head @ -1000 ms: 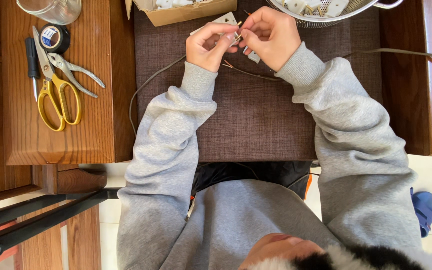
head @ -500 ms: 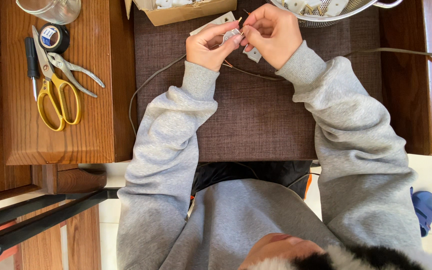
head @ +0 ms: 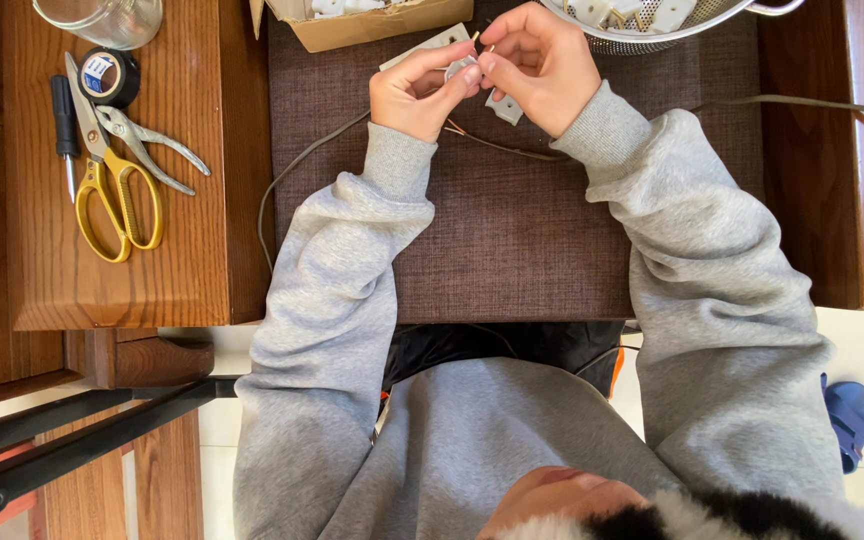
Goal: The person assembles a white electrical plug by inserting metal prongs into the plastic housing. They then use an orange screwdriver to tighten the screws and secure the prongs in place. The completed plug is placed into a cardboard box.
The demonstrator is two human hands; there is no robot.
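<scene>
Wire (head: 512,150) lengthwise L-R, end toward fingers (head: 472,75).

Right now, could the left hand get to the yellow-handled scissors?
Probably yes, once freed: the left hand pinches a small white part, and the yellow-handled scissors lie uncovered on the wooden side surface to its left.

Grey sleeves (head: 352,270), dark brown woven mat (head: 512,240), yellow-handled scissors (head: 112,190) upper left, black tape roll (head: 109,76), silver pliers (head: 147,145), white plastic parts (head: 502,105), blue slipper (head: 849,415) lower right.
</scene>
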